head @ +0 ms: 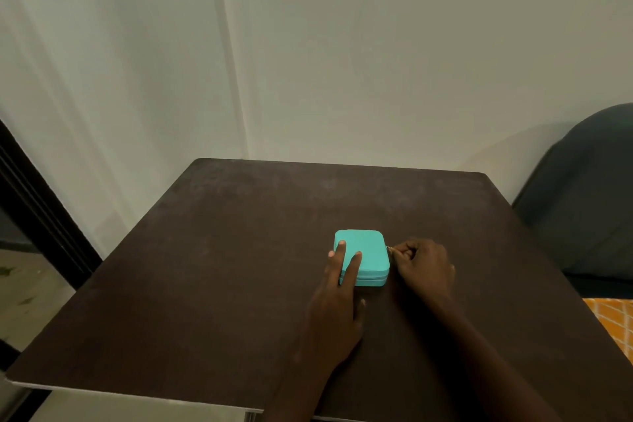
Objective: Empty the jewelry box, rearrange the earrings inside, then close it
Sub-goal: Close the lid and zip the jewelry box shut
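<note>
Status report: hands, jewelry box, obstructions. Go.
Left hand flat on lid, two fingers pinning the teal jewelry box. Right hand pinching zipper pull at box's right side. Box shut, on dark table. Nothing in the way.

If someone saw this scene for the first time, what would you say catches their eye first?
The bright turquoise jewelry box stands out at once, lying shut near the middle of the dark brown table. Next come the hands: the left hand rests two fingers flat on the lid, while the right hand pinches the small metal zipper pull at the box's right side.
</note>
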